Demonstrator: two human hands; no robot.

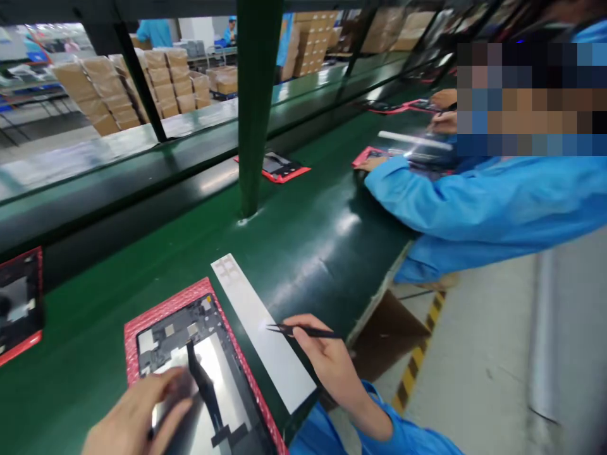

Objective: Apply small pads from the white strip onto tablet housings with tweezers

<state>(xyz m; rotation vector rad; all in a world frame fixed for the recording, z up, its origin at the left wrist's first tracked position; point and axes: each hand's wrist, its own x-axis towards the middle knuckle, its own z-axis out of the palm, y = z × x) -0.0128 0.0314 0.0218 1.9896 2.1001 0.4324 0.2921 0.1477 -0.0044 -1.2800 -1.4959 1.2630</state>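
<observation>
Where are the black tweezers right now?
The tweezers are in the right hand, just below the head view's middle, tips over the white strip.

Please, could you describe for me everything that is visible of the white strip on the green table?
The white strip is long, narrow and flat, like paper or thin card. Small pale greyish squares show at its far end. It lies slantwise on the green table, beside but apart from the pink-red sheet under the device. Dark tweezers in the right hand point at its middle; whether their tips touch it, I cannot tell.
</observation>
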